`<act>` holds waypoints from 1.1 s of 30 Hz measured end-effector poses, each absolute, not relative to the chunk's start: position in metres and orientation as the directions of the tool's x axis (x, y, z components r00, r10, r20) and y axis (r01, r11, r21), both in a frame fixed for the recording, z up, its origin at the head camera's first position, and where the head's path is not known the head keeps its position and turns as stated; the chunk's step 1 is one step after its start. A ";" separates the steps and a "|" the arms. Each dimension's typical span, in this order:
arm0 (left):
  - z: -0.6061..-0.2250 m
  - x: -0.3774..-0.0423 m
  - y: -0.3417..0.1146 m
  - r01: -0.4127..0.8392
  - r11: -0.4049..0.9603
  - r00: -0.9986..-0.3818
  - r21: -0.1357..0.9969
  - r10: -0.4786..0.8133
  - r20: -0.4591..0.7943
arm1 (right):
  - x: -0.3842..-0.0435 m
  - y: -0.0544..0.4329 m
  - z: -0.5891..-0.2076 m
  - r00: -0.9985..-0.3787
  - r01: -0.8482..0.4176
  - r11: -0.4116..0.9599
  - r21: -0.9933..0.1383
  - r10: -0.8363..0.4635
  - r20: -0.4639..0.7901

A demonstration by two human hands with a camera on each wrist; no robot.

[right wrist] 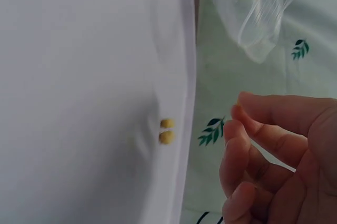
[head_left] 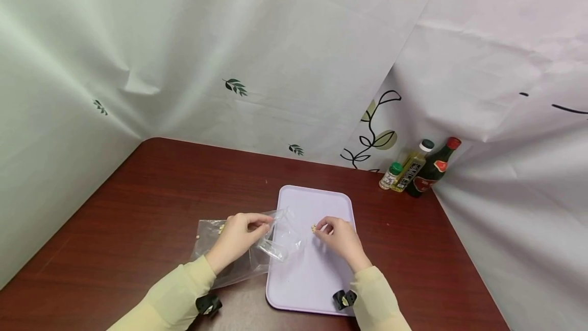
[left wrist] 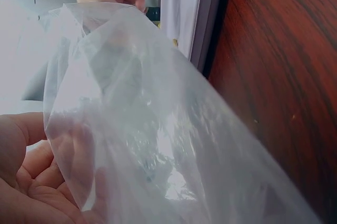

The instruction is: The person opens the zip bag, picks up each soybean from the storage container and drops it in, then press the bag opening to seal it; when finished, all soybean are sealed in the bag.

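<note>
A clear plastic bag (head_left: 248,259) lies partly on the table and reaches over the left side of a pale lilac tray (head_left: 298,290). My left hand (head_left: 239,236) grips its open end between thumb and fingers; in the left wrist view the bag (left wrist: 158,129) spreads out from that hand (left wrist: 31,176). Over the tray, my right hand (head_left: 339,239) has thumb and index fingertips together, with a yellowish speck of a small bean between them. Two round yellow beans (right wrist: 166,137) lie on the tray, close to the right hand (right wrist: 284,150). More pale beans (head_left: 221,229) show at the bag's far left.
A small green-capped jar (head_left: 390,176), an oil bottle (head_left: 410,167) and a dark red-capped bottle (head_left: 432,170) stand at the back right corner. The dark red wooden table (head_left: 184,178) is bordered by white printed cloth (head_left: 275,65).
</note>
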State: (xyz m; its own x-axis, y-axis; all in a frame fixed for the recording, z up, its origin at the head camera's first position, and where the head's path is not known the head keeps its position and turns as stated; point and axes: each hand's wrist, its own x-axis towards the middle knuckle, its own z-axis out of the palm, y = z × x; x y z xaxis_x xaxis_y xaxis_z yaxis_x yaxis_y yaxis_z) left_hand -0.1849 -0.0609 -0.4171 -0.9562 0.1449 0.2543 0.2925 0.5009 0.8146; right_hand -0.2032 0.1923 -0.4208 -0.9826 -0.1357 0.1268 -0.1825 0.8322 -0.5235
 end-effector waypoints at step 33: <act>-0.417 -0.184 -0.063 0.297 0.490 -0.955 0.819 0.152 0.255 | -0.198 0.183 -0.422 -0.967 -0.256 0.771 -0.584 -0.213 0.141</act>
